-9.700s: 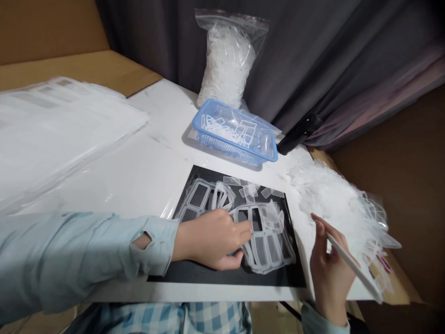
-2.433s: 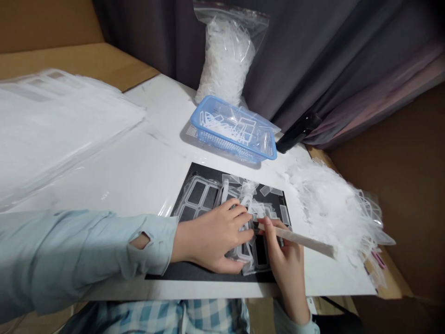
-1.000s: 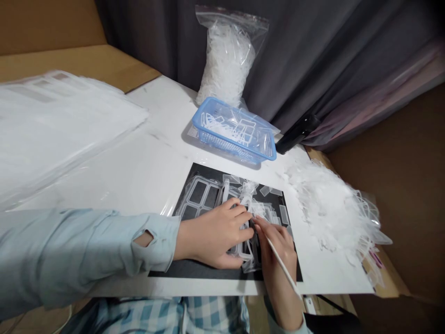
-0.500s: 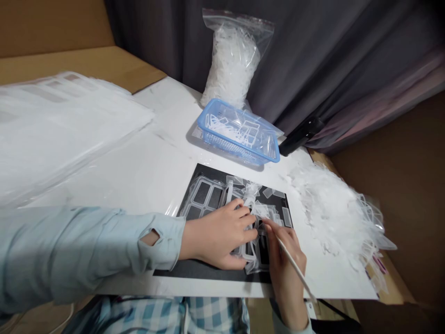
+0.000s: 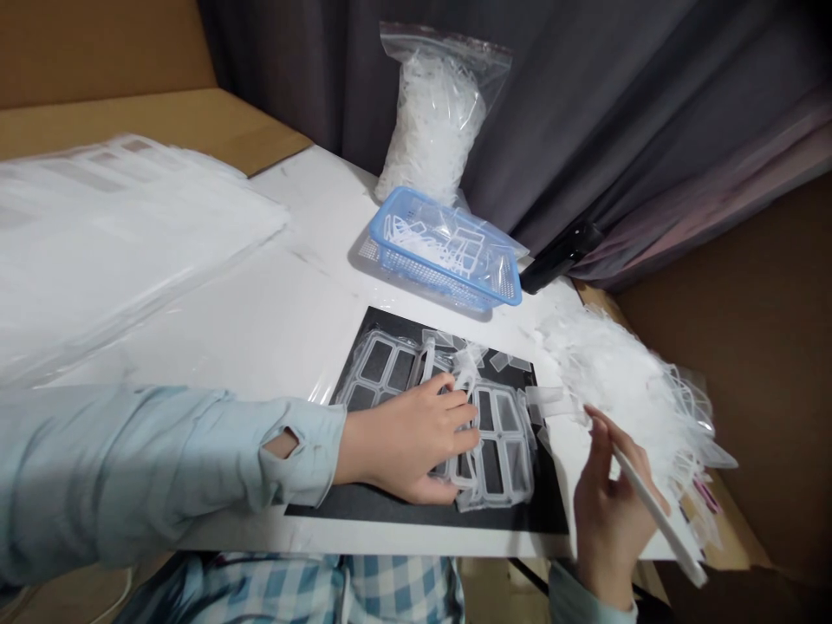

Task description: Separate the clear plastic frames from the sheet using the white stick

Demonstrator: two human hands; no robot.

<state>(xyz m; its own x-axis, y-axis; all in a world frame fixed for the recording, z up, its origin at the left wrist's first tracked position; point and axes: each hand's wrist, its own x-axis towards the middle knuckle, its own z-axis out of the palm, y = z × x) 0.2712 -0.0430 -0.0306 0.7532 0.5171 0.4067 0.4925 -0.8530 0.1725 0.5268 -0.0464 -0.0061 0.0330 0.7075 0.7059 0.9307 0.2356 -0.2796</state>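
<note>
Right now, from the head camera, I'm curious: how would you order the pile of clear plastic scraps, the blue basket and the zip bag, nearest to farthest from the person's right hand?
From the right hand:
1. Pile of clear plastic scraps: just beyond the hand, on the board's right side.
2. Blue mesh basket: farther, up and left, past the black mat.
3. Zip bag: farthest, behind the basket, against the dark curtain.

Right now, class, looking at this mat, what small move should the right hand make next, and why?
Probably lower the white stick in the right hand to the clear strip jutting from the clear plastic frame. The left hand is pressing that frame against the black mat, so it looks steady enough to work on.
</note>
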